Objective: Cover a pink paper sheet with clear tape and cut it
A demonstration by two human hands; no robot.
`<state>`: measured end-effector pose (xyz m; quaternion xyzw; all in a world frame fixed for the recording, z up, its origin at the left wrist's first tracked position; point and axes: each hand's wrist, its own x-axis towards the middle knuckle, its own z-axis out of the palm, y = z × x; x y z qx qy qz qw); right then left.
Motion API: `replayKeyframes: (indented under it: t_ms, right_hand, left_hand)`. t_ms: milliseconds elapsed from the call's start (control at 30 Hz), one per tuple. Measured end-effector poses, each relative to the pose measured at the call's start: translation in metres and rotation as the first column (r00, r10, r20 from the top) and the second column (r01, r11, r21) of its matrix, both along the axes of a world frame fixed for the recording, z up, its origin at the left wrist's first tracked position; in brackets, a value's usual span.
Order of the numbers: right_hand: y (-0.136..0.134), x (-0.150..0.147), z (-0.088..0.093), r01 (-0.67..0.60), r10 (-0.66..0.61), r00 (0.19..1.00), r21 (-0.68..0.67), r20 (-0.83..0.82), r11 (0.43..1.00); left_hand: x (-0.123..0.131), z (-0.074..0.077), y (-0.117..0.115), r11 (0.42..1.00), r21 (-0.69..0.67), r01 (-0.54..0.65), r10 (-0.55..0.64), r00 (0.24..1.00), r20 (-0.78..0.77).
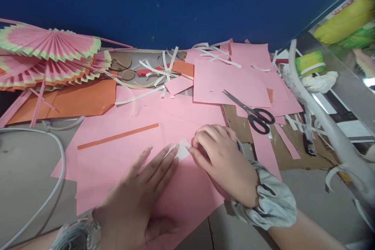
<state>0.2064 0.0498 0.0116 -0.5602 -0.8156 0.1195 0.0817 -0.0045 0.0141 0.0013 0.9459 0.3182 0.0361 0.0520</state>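
Note:
A small white piece of paper (184, 149) lies on the large pink paper sheets (187, 191). My left hand (143, 179) rests flat with its fingers stretched out, the fingertips pressing on the white piece's left side. At its right corner, the thumb and curled fingers of my right hand (218, 152) pinch the paper's edge. A thin orange paper strip (117, 136) lies on the pink sheet, left of and beyond my left hand. Black-handled scissors (254, 117) rest partly on pink paper beyond my right hand, blades pointing away to the left.
Pleated pink-and-green paper fans (52, 47) stand at the far left over an orange sheet (67, 101). White paper scraps (166, 71) and pink sheets (231, 82) lie before the blue wall (175, 4). A utility knife (309, 136) rests on cardboard (295, 158); a white cable (60, 164) loops at left.

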Motion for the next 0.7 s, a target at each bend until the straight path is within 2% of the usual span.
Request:
replayKeyframes:
  t_ms: [167, 300, 500, 700]
  right_hand:
    - [0.0, 0.0, -0.001, -0.008, 0.008, 1.0, 0.004, 0.014, 1.0]
    - [0.0, 0.001, -0.001, 0.003, -0.004, 0.999, 0.027, 0.042, 1.0]
    - [0.0, 0.001, 0.003, -0.01, 0.01, 1.0, -0.001, 0.02, 1.0]
    - [0.003, 0.002, 0.0, 0.001, -0.002, 1.0, 0.02, 0.011, 1.0]
  left_hand:
    - [0.007, -0.006, 0.009, 1.0, 0.002, 0.009, -0.008, 1.0, -0.021]
    - [0.007, -0.002, 0.013, 0.998, -0.049, 0.034, -0.037, 0.998, -0.057]
    - [0.003, 0.008, -0.001, 0.997, 0.081, -0.009, 0.012, 0.999, -0.037]
    - [0.008, 0.001, 0.018, 0.999, -0.042, 0.027, -0.029, 0.998, -0.048]
